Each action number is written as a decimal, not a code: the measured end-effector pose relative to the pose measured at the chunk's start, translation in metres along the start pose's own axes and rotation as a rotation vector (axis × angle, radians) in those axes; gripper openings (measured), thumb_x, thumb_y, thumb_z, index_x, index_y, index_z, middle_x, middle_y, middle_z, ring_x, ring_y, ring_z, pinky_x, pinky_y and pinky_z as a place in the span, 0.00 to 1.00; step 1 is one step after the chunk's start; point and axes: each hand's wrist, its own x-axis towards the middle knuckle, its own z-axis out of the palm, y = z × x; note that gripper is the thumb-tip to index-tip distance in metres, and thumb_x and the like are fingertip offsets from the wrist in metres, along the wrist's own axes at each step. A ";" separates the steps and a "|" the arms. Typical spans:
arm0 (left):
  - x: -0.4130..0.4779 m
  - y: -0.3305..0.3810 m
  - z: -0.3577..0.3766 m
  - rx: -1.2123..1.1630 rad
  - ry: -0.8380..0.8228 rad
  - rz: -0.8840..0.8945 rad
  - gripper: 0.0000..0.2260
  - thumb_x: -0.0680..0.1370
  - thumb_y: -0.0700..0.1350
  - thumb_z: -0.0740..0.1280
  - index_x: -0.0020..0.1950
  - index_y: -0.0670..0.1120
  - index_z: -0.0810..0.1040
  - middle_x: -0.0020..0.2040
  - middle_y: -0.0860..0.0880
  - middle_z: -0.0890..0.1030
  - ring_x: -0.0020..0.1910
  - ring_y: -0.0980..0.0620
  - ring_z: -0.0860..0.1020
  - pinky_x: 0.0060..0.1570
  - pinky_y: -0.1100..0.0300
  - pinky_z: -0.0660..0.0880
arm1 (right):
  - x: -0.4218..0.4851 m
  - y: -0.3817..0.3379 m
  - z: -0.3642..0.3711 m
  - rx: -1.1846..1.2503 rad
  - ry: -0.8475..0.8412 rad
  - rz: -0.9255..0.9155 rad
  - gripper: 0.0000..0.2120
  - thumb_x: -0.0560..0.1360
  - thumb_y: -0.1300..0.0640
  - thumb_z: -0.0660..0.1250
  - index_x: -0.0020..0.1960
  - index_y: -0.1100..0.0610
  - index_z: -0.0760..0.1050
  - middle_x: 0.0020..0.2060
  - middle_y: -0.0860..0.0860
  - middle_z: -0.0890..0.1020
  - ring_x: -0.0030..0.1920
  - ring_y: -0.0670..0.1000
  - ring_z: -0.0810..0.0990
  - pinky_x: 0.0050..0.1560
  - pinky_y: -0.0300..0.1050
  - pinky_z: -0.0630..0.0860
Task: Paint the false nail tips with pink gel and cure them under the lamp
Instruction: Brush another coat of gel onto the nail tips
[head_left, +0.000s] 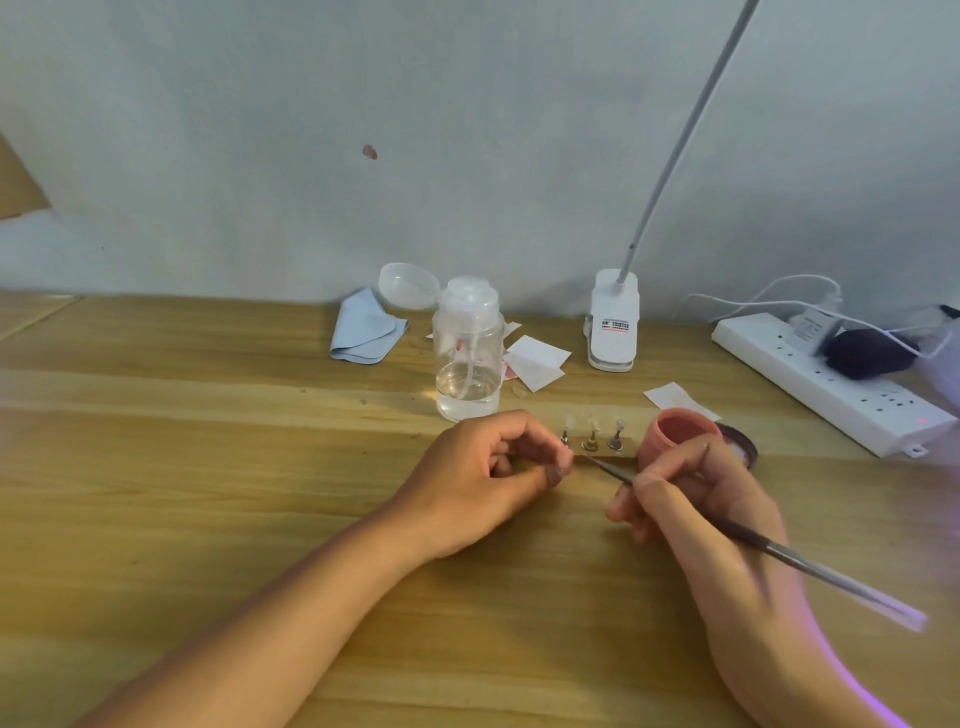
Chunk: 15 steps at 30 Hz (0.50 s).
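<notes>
Both forearms reach in over the wooden table (208, 415). My right hand (691, 499) grips the brush (769, 553) like a pen, its point low beside my left fingertips. My left hand (483, 478) is curled, thumb and forefinger closed together at the left end of the stand (613, 457). Whether they pinch a loose tip or only steady the stand, I cannot tell.

Three nail tips (591, 434) sit upright on the stand, with the open pot of pink gel (678, 434) just to its right and a dark lid (740, 441) behind that.

I judge this to be the painting step. It should go best with a small load of gel, thin strokes from base to edge, and the left hand holding everything still so the brush doesn't knock a tip over.

Further back stand a clear pump bottle (469, 358), a folded blue cloth (366, 330), some paper squares (535, 364), a white clip lamp (613, 325) and a power strip (826, 379), all against a plain pale wall (467, 130). Purple light glows at the right edge; its source is out of view.
</notes>
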 end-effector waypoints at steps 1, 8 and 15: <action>0.000 -0.001 0.000 0.000 0.003 -0.004 0.11 0.77 0.39 0.72 0.42 0.56 0.81 0.46 0.56 0.85 0.43 0.39 0.78 0.40 0.52 0.68 | 0.000 0.000 0.000 0.003 -0.019 0.012 0.07 0.76 0.68 0.65 0.42 0.61 0.71 0.34 0.58 0.84 0.34 0.50 0.78 0.35 0.38 0.74; 0.001 -0.001 0.000 0.007 0.006 -0.012 0.13 0.76 0.39 0.71 0.41 0.59 0.82 0.47 0.56 0.85 0.39 0.44 0.72 0.38 0.53 0.66 | 0.001 -0.001 0.003 0.002 -0.030 0.019 0.05 0.76 0.69 0.64 0.42 0.65 0.70 0.34 0.58 0.84 0.32 0.50 0.77 0.33 0.37 0.74; 0.000 0.001 0.000 0.009 0.007 -0.012 0.13 0.76 0.39 0.71 0.41 0.58 0.82 0.47 0.56 0.85 0.38 0.46 0.72 0.37 0.55 0.66 | -0.001 -0.001 0.002 -0.003 -0.022 0.015 0.05 0.76 0.68 0.65 0.42 0.65 0.71 0.35 0.57 0.85 0.33 0.47 0.79 0.35 0.36 0.76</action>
